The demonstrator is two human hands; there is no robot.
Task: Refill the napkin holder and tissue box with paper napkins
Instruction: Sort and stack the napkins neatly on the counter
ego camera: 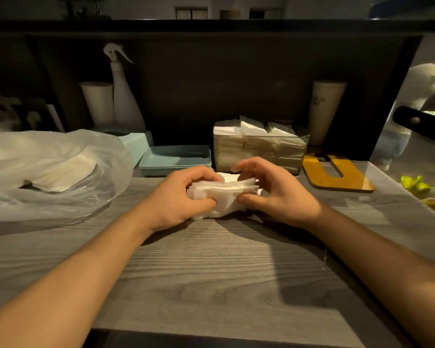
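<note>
Napkin stack (224,194): loose white sheets, held between your two hands just above the table (211,272), in front of the napkin holder (260,151)
Left hand (183,197): your fingers curl over the stack's left end, thumb under, gripping it
Right hand (274,192): thumb pinches the stack's near edge; upper fingers arched, spread, barely touching
Napkin holder: clear, against the back panel, already looks full
Tissue box (136,143): pale blue, behind its lid (175,159), partly behind the plastic bag (48,167)
Risk, splay: edges are fanned; your light right-side hold may let sheets slide off
Risk, jam: forcing more into the packed holder may crumple them
Hidden: box's interior and fill level; stack's underside; bag's contents hazy
Dim: cup lettering unreadable
</note>
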